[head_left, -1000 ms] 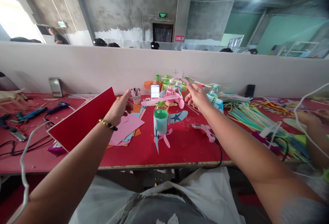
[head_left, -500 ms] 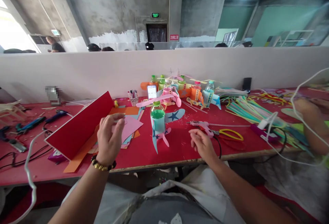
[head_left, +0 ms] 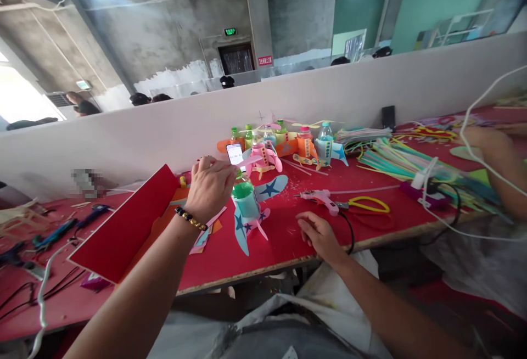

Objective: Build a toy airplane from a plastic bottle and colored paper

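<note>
In front of me a bottle plane [head_left: 246, 203] stands on the red table, wrapped in light blue paper. It has blue wings with dark stars and a pink starred tail. My left hand [head_left: 209, 186], with a beaded bracelet on its wrist, reaches to the top of the bottle, and its closed fingers are at the pink paper propeller [head_left: 251, 161]. The fingertips are partly hidden behind the hand. My right hand [head_left: 316, 233] rests low over the table right of the plane, fingers loosely bent and holding nothing. A pink glue gun [head_left: 323, 200] lies just beyond it.
Yellow-handled scissors [head_left: 368, 203] lie by the glue gun. Several finished bottle planes [head_left: 304, 142] and a phone [head_left: 235, 153] stand behind. A red board [head_left: 123, 222] leans at left over coloured paper. Pipe cleaners [head_left: 391, 164], a power strip [head_left: 426, 197] and another person's arm [head_left: 496, 161] are at right.
My left hand has moved right, from above the paper sheets to the propeller on the bottle. The right hand stays near the same place. My view has tilted and shifted.
</note>
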`<control>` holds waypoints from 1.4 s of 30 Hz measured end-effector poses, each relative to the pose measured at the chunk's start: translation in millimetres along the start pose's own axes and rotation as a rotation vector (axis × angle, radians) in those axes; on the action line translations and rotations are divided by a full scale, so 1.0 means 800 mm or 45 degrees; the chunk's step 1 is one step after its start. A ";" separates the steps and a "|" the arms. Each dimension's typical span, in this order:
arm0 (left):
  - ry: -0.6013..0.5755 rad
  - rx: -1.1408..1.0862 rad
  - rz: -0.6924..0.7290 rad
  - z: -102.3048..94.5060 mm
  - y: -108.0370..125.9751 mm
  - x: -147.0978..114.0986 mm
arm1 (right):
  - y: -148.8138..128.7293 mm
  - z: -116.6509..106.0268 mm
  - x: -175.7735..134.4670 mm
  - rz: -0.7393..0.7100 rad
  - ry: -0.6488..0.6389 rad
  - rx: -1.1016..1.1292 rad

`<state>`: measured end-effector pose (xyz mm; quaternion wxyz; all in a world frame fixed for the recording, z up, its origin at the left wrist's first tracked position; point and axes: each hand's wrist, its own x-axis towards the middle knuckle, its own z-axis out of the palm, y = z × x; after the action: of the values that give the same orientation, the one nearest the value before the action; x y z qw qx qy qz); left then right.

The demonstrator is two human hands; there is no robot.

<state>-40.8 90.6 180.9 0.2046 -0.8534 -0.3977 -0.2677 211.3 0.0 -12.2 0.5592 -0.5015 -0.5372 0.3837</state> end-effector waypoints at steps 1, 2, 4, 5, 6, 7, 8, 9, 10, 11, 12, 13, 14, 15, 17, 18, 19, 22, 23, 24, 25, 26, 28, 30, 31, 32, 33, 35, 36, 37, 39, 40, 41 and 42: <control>-0.010 0.016 0.007 -0.001 0.000 0.000 | 0.001 0.000 0.000 -0.005 0.004 0.006; -0.022 0.028 0.016 -0.002 0.000 0.000 | 0.002 0.000 0.000 -0.005 0.004 0.014; -0.049 0.025 0.028 -0.004 -0.002 0.002 | 0.002 0.000 0.000 -0.002 0.005 0.031; -0.066 0.012 0.024 -0.005 -0.004 0.003 | 0.002 0.000 0.000 0.000 0.003 0.034; -0.083 -0.008 0.013 -0.006 -0.007 0.005 | 0.001 0.000 0.000 0.000 0.000 0.033; -0.097 -0.031 -0.001 -0.008 -0.009 0.008 | 0.001 0.001 0.001 -0.001 -0.003 0.034; -0.101 -0.054 -0.018 -0.010 -0.013 0.011 | 0.000 0.001 0.001 -0.002 -0.005 0.039; -0.089 -0.076 -0.037 -0.013 -0.016 0.015 | 0.000 0.001 0.001 -0.001 -0.008 0.050; -0.064 -0.098 -0.053 -0.017 -0.019 0.019 | -0.001 0.002 0.001 0.000 -0.011 0.069; -0.028 -0.116 -0.065 -0.021 -0.022 0.024 | -0.001 0.002 0.001 0.001 -0.014 0.091; 0.010 -0.130 -0.074 -0.026 -0.024 0.029 | -0.001 0.002 0.001 0.003 -0.018 0.111; 0.044 -0.139 -0.079 -0.031 -0.026 0.035 | -0.002 0.003 0.000 0.009 -0.020 0.124; 0.070 -0.142 -0.080 -0.035 -0.027 0.040 | -0.002 0.003 0.000 0.015 -0.021 0.130; 0.087 -0.140 -0.077 -0.039 -0.027 0.045 | -0.003 0.003 0.000 0.019 -0.021 0.131; 0.089 -0.125 -0.079 -0.044 -0.027 0.054 | -0.004 0.002 0.000 0.021 -0.024 0.123; 0.065 -0.113 -0.088 -0.045 -0.028 0.058 | -0.004 0.002 0.000 0.018 -0.025 0.117; 0.021 -0.098 -0.098 -0.043 -0.029 0.061 | -0.004 0.002 0.000 0.012 -0.026 0.113; -0.211 -0.080 -0.102 -0.033 -0.035 0.068 | -0.001 0.001 0.002 0.007 -0.033 0.118; -0.299 -0.090 -0.096 -0.028 -0.038 0.069 | 0.000 0.001 0.002 0.013 -0.037 0.128; -0.378 -0.109 -0.091 -0.024 -0.040 0.069 | 0.001 0.001 0.003 0.022 -0.039 0.136; -0.444 -0.135 -0.090 -0.020 -0.042 0.070 | 0.003 0.001 0.003 0.032 -0.040 0.141; -0.493 -0.162 -0.094 -0.016 -0.043 0.070 | 0.003 0.000 0.003 0.042 -0.040 0.141; -0.542 -0.214 -0.098 -0.010 -0.043 0.070 | 0.003 0.000 0.003 0.053 -0.041 0.132; -0.550 -0.245 -0.106 -0.007 -0.040 0.071 | 0.001 0.000 0.003 0.059 -0.046 0.114; -0.553 -0.250 -0.116 -0.006 -0.039 0.071 | 0.001 0.000 0.003 0.061 -0.047 0.104; -0.557 -0.253 -0.128 -0.006 -0.037 0.072 | 0.001 0.000 0.003 0.063 -0.046 0.095; -0.561 -0.257 -0.141 -0.005 -0.036 0.073 | 0.001 0.000 0.003 0.065 -0.045 0.088; -0.572 -0.282 -0.165 -0.005 -0.035 0.073 | 0.002 0.001 0.004 0.070 -0.039 0.086; -0.574 -0.303 -0.179 -0.005 -0.035 0.073 | 0.003 0.001 0.004 0.072 -0.037 0.090; -0.574 -0.330 -0.192 -0.006 -0.036 0.073 | 0.004 0.001 0.004 0.073 -0.034 0.095; -0.578 -0.402 -0.217 -0.006 -0.039 0.071 | 0.006 0.002 0.005 0.070 -0.032 0.100; -0.580 -0.451 -0.223 -0.006 -0.041 0.070 | 0.006 0.002 0.005 0.069 -0.032 0.101; -0.580 -0.507 -0.226 -0.006 -0.043 0.069 | 0.005 0.002 0.005 0.067 -0.030 0.100; -0.580 -0.571 -0.227 -0.007 -0.045 0.067 | 0.004 0.002 0.005 0.067 -0.028 0.098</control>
<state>-41.6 139.7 223.1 -0.1067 -0.8769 -0.4376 -0.1678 210.7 4.4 -14.3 0.5617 -0.4894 -0.5147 0.4243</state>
